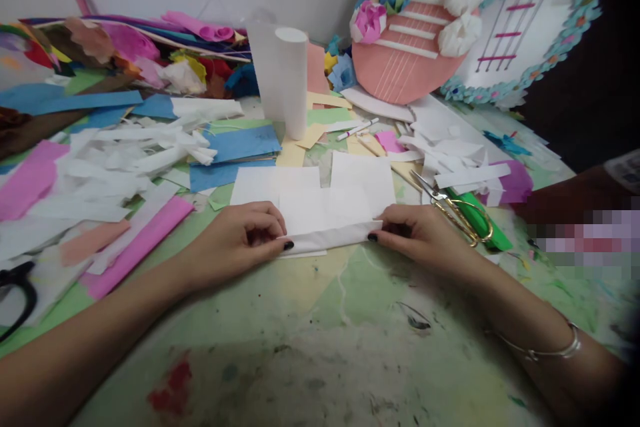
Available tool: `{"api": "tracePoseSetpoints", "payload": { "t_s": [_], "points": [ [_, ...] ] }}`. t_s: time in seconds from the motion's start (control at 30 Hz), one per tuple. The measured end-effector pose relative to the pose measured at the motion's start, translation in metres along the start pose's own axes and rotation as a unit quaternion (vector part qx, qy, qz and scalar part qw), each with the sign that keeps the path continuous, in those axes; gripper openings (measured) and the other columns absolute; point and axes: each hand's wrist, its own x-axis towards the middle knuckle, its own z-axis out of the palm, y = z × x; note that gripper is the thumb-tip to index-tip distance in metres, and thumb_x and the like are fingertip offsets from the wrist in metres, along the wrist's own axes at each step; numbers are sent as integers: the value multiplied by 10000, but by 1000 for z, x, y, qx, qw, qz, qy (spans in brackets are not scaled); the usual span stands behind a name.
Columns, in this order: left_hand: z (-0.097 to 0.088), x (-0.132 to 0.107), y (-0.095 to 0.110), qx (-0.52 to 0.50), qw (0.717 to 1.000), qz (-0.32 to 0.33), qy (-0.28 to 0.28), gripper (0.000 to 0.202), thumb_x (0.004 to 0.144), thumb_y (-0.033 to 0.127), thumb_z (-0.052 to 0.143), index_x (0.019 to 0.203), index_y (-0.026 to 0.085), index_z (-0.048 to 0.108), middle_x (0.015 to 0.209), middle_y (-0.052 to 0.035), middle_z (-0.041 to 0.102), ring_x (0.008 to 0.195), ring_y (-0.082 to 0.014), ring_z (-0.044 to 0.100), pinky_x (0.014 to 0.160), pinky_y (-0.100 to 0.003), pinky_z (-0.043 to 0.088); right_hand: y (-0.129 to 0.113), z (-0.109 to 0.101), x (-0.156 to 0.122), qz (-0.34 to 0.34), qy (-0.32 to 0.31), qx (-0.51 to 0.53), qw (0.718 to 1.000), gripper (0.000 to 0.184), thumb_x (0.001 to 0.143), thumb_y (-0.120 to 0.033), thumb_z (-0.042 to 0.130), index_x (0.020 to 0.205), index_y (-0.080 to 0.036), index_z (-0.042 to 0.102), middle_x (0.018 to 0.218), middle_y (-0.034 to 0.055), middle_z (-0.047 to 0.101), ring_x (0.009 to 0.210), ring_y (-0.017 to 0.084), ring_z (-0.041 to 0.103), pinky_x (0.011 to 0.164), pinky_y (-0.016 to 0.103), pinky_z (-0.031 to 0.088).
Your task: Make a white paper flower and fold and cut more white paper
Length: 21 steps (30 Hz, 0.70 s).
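Observation:
A strip of white paper (pixel 333 236), its near edge folded or rolled, stretches between my two hands just above the table. My left hand (pixel 250 233) pinches its left end, thumb on the near side and fingers curled behind. At the right end, my right hand (pixel 407 230) grips it between thumb and fingers. Beneath and behind the strip lie white paper sheets (pixel 363 177), partly overlapping. Gold-handled scissors (pixel 453 207) rest close beyond my right hand, over a green paper piece (pixel 493 230).
A white paper roll (pixel 293 87) stands upright at the back. White scraps (pixel 95 167), blue paper (pixel 245 143) and pink strips (pixel 145 247) crowd the left. Black-handled scissors (pixel 20 297) lie at the left edge. Guitar-shaped decorations (pixel 410 70) lean behind. Another person's arm (pixel 570 197) reaches in at right.

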Motion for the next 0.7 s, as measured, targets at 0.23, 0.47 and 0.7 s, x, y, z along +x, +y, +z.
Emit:
{"api": "tracePoseSetpoints", "payload": {
  "t_s": [0.23, 0.47, 0.7],
  "points": [
    [3, 1, -1, -1, 999, -26, 35, 263, 833, 335, 588, 645, 154, 612, 785, -21, 605, 595, -83, 477, 499, -208, 350, -6, 4, 0, 42, 20, -40, 998, 231, 822, -310, 567, 622, -196, 548, 550, -16, 509, 519, 112, 419, 512, 271, 288],
    [4, 2, -3, -12, 998, -35, 55, 264, 817, 335, 611, 628, 151, 611, 791, -20, 604, 564, -70, 459, 481, -201, 346, -9, 8, -1, 55, 41, -65, 996, 194, 806, -275, 575, 632, -198, 541, 555, -12, 535, 510, 110, 424, 515, 277, 290],
    [6, 2, -2, -8, 996, -37, 78, 240, 800, 316, 630, 631, 147, 611, 801, -22, 595, 559, -64, 458, 476, -185, 357, -7, 9, -1, 51, 40, -72, 995, 185, 811, -256, 573, 637, -200, 546, 568, -4, 558, 519, 116, 444, 514, 281, 304]
  ]
}}
